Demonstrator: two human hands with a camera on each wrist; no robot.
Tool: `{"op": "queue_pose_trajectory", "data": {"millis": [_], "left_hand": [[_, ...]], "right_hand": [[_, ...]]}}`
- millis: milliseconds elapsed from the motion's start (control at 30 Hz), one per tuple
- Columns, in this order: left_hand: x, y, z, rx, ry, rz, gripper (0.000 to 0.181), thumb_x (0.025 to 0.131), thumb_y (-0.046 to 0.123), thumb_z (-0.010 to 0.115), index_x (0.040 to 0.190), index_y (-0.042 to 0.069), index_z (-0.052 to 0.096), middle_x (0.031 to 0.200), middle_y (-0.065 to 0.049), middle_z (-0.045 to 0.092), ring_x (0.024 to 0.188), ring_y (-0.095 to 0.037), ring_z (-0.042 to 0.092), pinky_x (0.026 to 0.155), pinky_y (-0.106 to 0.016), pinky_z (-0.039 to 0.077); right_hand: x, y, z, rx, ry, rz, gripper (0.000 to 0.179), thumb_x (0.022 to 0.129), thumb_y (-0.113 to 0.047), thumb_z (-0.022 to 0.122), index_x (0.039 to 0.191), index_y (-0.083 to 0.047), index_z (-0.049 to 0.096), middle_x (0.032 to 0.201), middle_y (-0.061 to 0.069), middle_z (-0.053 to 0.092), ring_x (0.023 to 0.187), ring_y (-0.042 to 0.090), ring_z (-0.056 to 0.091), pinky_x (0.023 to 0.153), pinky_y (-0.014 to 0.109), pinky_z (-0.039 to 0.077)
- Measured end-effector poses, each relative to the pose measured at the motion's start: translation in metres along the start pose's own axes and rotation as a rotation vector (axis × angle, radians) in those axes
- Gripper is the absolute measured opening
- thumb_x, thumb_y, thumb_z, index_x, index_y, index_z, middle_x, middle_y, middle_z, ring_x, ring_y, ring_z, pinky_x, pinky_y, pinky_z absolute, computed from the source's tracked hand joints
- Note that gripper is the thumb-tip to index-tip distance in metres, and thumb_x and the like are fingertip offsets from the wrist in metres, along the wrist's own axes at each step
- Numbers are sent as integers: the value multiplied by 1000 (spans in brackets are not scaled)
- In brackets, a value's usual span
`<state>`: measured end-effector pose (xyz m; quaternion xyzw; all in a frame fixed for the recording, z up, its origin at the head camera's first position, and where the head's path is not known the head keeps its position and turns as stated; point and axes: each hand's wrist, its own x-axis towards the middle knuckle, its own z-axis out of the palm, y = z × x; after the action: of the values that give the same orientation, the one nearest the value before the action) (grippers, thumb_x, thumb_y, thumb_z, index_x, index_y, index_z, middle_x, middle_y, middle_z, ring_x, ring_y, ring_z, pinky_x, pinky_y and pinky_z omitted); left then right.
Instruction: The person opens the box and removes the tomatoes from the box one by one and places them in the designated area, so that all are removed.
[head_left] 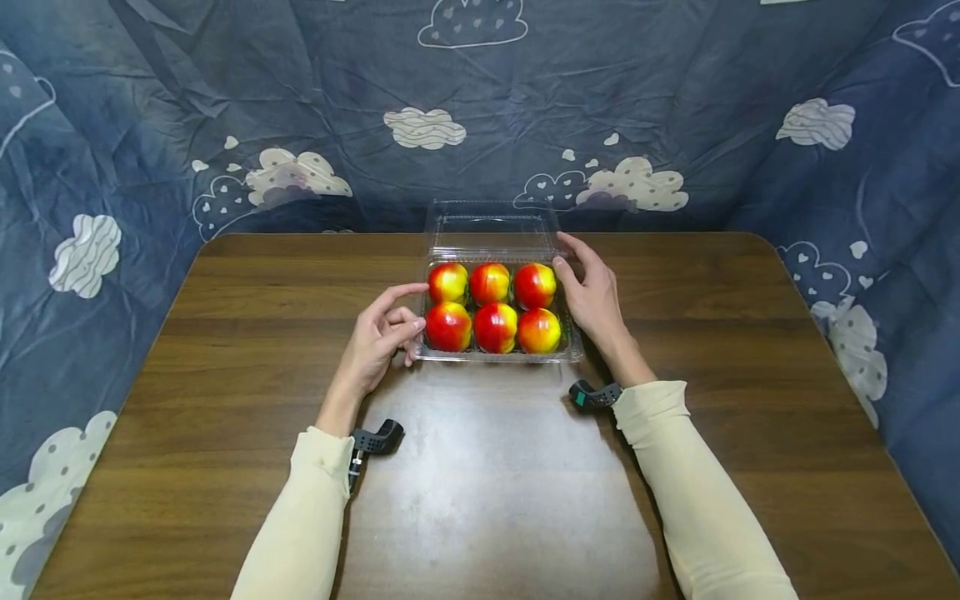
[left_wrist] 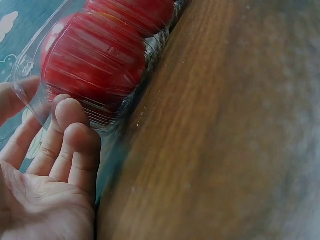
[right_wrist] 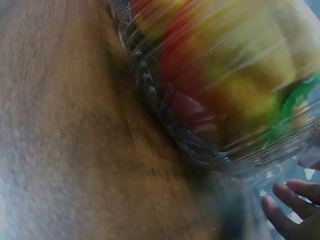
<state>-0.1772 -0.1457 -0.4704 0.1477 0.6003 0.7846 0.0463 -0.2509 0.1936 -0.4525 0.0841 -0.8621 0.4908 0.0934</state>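
Observation:
A clear plastic clamshell box (head_left: 498,357) lies toward the far edge of the table, its transparent lid (head_left: 491,227) raised at the back. Two rows of glossy red-and-yellow fruits (head_left: 495,327) fill it. At the box's left side, my left hand (head_left: 375,337) holds the rim between thumb and bent fingers; the left wrist view shows fingertips (left_wrist: 70,112) against the ribbed wall, beside a red fruit (left_wrist: 95,55). My right hand (head_left: 596,296) touches the right back corner with its thumb, index finger stretched toward the lid's hinge. Its other fingers (right_wrist: 295,202) extend loosely beside the box.
The brown wooden table (head_left: 247,350) has its far edge just behind the box. Beyond it hangs a dark blue cloth (head_left: 360,75) with a cloud pattern. Black wrist cameras (head_left: 378,437) sit by both cream sleeves (head_left: 303,508). A green leaf-like piece (right_wrist: 292,107) shows among the fruits.

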Motion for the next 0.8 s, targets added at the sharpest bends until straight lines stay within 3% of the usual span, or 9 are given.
{"op": "queue_pose_trajectory", "data": {"millis": [233, 500, 800], "left_hand": [[0, 0, 2, -24, 1, -13, 50, 99, -9, 61, 148, -2, 50, 75, -9, 62, 50, -19, 56, 44, -24, 52], [0, -1, 1, -26, 5, -14, 50, 99, -8, 61, 148, -2, 50, 75, -10, 62, 50, -18, 56, 43, -24, 51], [0, 0, 3, -24, 9, -15, 50, 100, -8, 60, 148, -1, 51, 76, -9, 63, 51, -18, 57, 44, -24, 51]], "right_hand": [[-5, -6, -6, -19, 42, -34, 52, 109, -38, 56, 157, -18, 50, 157, 9, 54, 138, 34, 58, 116, 54, 49], [-13, -17, -8, -16, 23, -60, 56, 104, -37, 65, 156, -21, 51, 157, 8, 53, 137, 35, 58, 116, 53, 49], [-24, -19, -10, -126, -12, -245, 58, 90, -32, 77, 144, -14, 64, 146, 6, 62, 135, 27, 51, 114, 57, 46]]}}
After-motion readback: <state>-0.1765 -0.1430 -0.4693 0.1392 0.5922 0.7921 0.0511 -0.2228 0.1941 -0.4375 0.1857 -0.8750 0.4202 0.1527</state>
